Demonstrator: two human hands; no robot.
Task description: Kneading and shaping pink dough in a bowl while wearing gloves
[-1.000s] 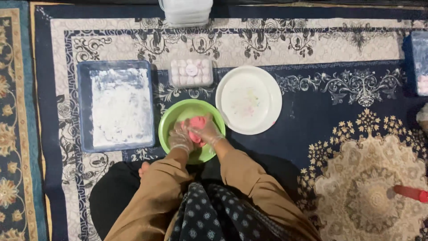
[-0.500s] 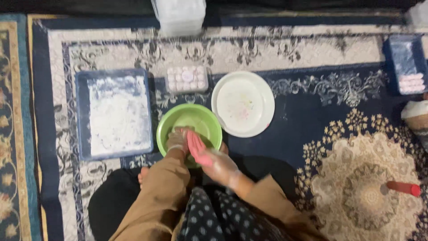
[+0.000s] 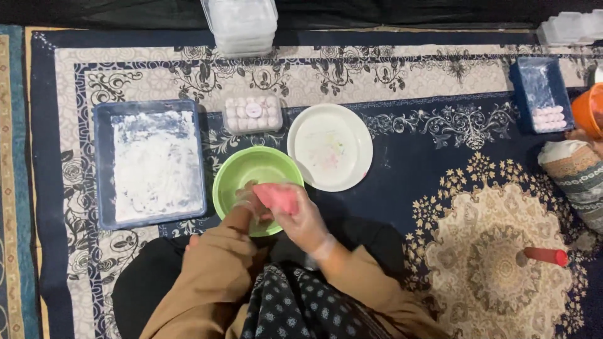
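Looking down from the head camera, both gloved hands meet over the near rim of a green bowl (image 3: 254,179) that stands on a patterned dark blue carpet (image 3: 427,150). The right hand (image 3: 304,216) is closed around a flat pink lump of dough (image 3: 276,198), pinching it from the near side. The left hand (image 3: 245,210) curls beside it with its fingers touching the lump's left edge, so the dough is held between the two hands, just above the bowl. Tan sleeves run back from both wrists to the person's lap, which is covered by dark dotted cloth.

Just right of the bowl, almost touching it, lies a white plate (image 3: 330,147) with faint pink smears. Beyond the bowl sits a small clear box (image 3: 253,113) filled with pale pink balls in rows. To the left, near the bowl, lies a blue tray (image 3: 151,163) dusted with white flour. At the far edge of the carpet stands a stack of clear containers (image 3: 240,25).

Well apart at the right, a second blue tray (image 3: 541,94) holds a short row of pale pink balls. Next to it, at the frame's edge, part of an orange bowl (image 3: 590,110) shows. Below that, another person's patterned sleeve (image 3: 575,169) reaches in from the right. A red cylinder (image 3: 545,255) lies on the carpet's medallion at the lower right.
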